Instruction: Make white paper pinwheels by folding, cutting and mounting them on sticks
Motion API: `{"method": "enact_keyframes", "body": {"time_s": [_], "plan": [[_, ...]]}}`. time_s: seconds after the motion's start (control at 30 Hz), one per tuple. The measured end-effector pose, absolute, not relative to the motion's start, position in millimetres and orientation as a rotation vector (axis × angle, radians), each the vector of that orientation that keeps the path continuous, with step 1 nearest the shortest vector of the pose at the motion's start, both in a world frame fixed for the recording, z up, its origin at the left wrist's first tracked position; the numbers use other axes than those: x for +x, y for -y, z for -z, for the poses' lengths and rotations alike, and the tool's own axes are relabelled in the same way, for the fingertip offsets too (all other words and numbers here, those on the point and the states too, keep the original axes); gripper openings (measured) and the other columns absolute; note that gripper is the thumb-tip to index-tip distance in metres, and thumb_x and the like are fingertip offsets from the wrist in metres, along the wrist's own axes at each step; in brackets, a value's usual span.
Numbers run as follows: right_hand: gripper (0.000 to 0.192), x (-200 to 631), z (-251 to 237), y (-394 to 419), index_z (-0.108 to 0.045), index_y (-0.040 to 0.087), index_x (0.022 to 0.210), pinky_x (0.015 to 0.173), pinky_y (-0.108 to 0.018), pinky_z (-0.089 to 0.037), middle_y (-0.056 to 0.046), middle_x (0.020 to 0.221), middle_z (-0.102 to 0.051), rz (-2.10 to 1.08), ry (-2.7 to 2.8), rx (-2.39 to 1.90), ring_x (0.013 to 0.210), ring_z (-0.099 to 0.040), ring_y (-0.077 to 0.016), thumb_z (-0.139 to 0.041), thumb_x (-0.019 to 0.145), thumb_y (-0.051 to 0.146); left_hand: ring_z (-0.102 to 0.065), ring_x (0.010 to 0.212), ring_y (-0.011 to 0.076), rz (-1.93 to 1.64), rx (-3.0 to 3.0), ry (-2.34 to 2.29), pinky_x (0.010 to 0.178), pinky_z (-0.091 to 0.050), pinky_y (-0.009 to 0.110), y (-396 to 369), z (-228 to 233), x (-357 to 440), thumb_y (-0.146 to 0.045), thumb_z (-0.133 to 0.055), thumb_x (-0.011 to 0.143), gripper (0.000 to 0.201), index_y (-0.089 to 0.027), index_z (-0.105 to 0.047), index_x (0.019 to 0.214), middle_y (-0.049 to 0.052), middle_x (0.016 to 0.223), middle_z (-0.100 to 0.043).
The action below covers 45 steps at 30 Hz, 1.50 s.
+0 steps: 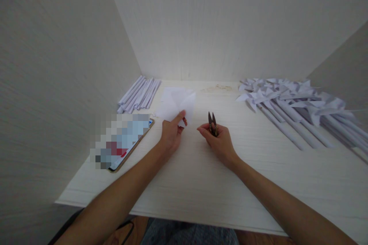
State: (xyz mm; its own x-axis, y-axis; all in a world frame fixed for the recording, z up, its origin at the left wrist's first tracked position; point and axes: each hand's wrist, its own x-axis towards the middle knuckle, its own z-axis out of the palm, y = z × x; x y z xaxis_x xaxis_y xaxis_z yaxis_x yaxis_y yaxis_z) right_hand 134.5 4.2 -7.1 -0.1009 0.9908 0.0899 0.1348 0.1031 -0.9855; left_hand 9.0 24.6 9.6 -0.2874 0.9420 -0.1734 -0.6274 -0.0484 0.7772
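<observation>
Pinwheels (299, 113): a heap made up, a sheet (172, 103) in hand

Pinwheels, one heap: lying on the right of the surface (195, 191), folded heads overlapping, stems pointing to the near right; apparently making up the finished share.
Rolls (139, 93), one bundle: lying at the far left, bearing no heads; seemingly forming part of what is left.
Sheet, white: lying ahead of the left hand (172, 134), between rolls and snips (210, 120), showing faint creases but no formed head; layers not telling apart.
Left hand: fingers pinching the sheet by its near right part, thumb resting on top.
Right hand (221, 141): fingers wrapping the snips, thumb and forefinger extending, tips nearly meeting.
Snips, one pair: blades standing apart, pointing away, not touching the sheet.

Also around:
Back wall (195, 26), white: bounding the far side.
Phone (132, 141), screen up, partly blurred: lying close beside the left forearm (126, 187), probably standing most in the way; the heap is limiting room rightward.
Stain (222, 87), brownish: marking the surface's far edge.
</observation>
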Motion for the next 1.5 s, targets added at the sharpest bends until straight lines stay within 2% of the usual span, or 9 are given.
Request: {"method": "enact_keyframes", "body": {"time_s": [0.27,0.4,0.53,0.77,0.9,1.07,1.27,1.4,1.5], "plan": [[0.021,133,7,-5,-0.058,0.014,0.065,0.038,-0.021,-0.02,0.008,0.044,-0.035,-1.136,1.407,-1.201,0.04,-0.028,-0.0054,-0.06,0.064,0.035,-0.047,0.047,0.0061,-1.535,0.613,-0.913,0.048,-0.039,0.019,-15,-4,21,-0.018,-0.07,0.053,0.016,-0.014,-0.055,0.053,-0.005,0.05,-0.052],[0.019,134,6,-4,-0.057,0.014,0.062,0.038,-0.021,-0.019,0.008,0.043,-0.033,-1.145,1.462,-1.185,0.04,-0.027,-0.0054,-0.058,0.066,0.033,-0.046,0.046,0.0053,-1.601,0.574,-0.919,0.047,-0.038,0.019,-20,-4,16,-0.018,-0.072,0.05,0.017,-0.015,-0.057,0.056,-0.005,0.053,-0.054],[0.021,134,7,-4,-0.056,0.015,0.069,0.038,-0.021,-0.02,0.009,0.044,-0.032,-1.135,1.394,-1.165,0.039,-0.027,-0.0057,-0.06,0.065,0.036,-0.048,0.048,0.0059,-1.567,0.601,-0.934,0.048,-0.038,0.019,-18,-4,17,-0.019,-0.073,0.049,0.019,-0.015,-0.059,0.06,-0.005,0.056,-0.057],[0.029,134,10,-6,-0.041,0.017,0.05,0.039,-0.021,-0.019,0.008,0.044,-0.031,-1.063,1.376,-1.165,0.042,-0.025,-0.0051,-0.06,0.064,0.034,-0.06,0.069,0.0135,-1.512,0.691,-0.997,0.063,-0.046,0.025,-17,-4,19,-0.023,-0.073,0.05,0.024,-0.015,-0.062,0.069,0.002,0.075,-0.067],[0.027,134,12,-7,-0.042,0.017,0.051,0.039,-0.021,-0.019,0.008,0.043,-0.031,-1.08,1.349,-1.171,0.04,-0.026,-0.0049,-0.061,0.064,0.032,-0.058,0.061,0.0101,-1.617,0.574,-0.977,0.058,-0.045,0.021,-28,-6,2,-0.027,-0.072,0.052,0.023,-0.014,-0.062,0.07,0.001,0.07,-0.066],[0.025,135,15,-10,-0.043,0.018,0.056,0.034,-0.02,-0.016,0.01,0.041,-0.031,-1.194,1.108,-1.136,0.035,-0.024,-0.0038,-0.062,0.063,0.033,-0.055,0.055,0.0084,-1.427,0.668,-0.943,0.052,-0.044,0.018,-35,-7,-10,-0.025,-0.072,0.052,0.021,-0.013,-0.063,0.064,0.001,0.062,-0.064],[0.02,138,8,-15,-0.045,0.019,0.06,0.03,-0.018,-0.011,0.013,0.037,-0.027,-1.289,0.778,-0.983,0.031,-0.019,-0.0024,-0.064,0.057,0.023,-0.059,0.058,0.0114,-1.147,0.768,-0.902,0.056,-0.047,0.022,-32,-9,-11,-0.023,-0.075,0.047,0.024,-0.012,-0.066,0.066,0.005,0.065,-0.067],[0.027,140,2,-17,-0.041,0.02,0.058,0.029,-0.018,-0.011,0.013,0.039,-0.026,-1.27,0.656,-0.971,0.03,-0.016,-0.002,-0.065,0.06,0.033,-0.06,0.059,0.0122,-1.116,0.806,-0.926,0.059,-0.046,0.023,-30,-7,-7,-0.023,-0.076,0.045,0.025,-0.011,-0.067,0.065,0.007,0.067,-0.067],[0.029,141,1,-16,-0.045,0.019,0.062,0.03,-0.019,-0.011,0.013,0.038,-0.021,-1.226,0.642,-0.929,0.031,-0.014,-0.003,-0.061,0.063,0.044,-0.06,0.061,0.0119,-1.289,0.73,-0.983,0.061,-0.046,0.024,-28,-6,-1,-0.023,-0.076,0.044,0.025,-0.012,-0.066,0.065,0.006,0.069,-0.068]]}}
